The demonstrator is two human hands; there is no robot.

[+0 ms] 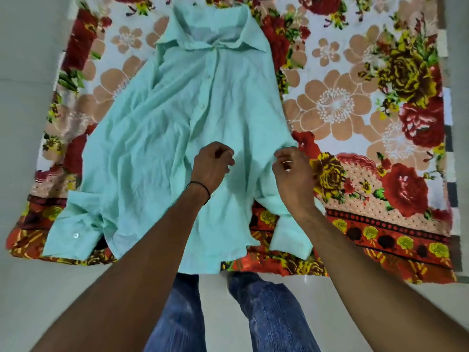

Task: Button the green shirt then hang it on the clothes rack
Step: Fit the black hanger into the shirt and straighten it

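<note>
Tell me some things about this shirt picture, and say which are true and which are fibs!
1. The green shirt lies on a flowery blanket. True.
2. The shirt hangs on a clothes rack. False: it lies flat, and no rack shows.
3. The left hand has a black band at its wrist. True.
4. The shirt's collar is nearest the person. False: the collar is at the far end; the hem is nearest.
5. The person wears blue jeans. True.

Floral blanket [355,102] on pale floor [30,288] — blue jeans [274,313] below
</note>
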